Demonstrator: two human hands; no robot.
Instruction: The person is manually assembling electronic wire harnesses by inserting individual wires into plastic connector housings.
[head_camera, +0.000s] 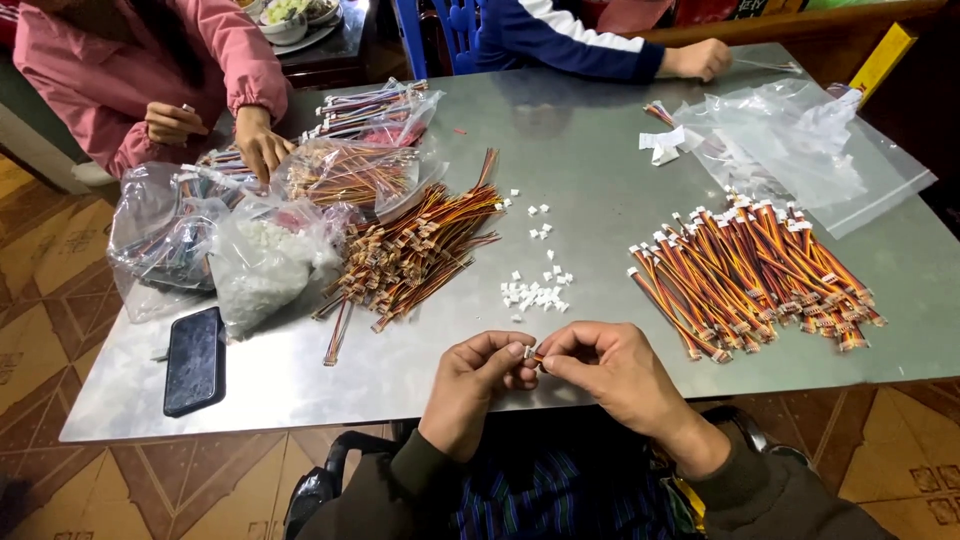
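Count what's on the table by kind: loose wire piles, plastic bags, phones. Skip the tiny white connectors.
Loose wire piles: 2, the left pile and the right pile
Plastic bags: about 6, five bunched at the left and one clear bag at the right; overlaps make the count uncertain
Phones: 1, the black phone
Total: about 9

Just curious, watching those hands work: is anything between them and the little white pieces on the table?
Nothing visible. Bare metal table lies between the left hand, the right hand and the white pieces.
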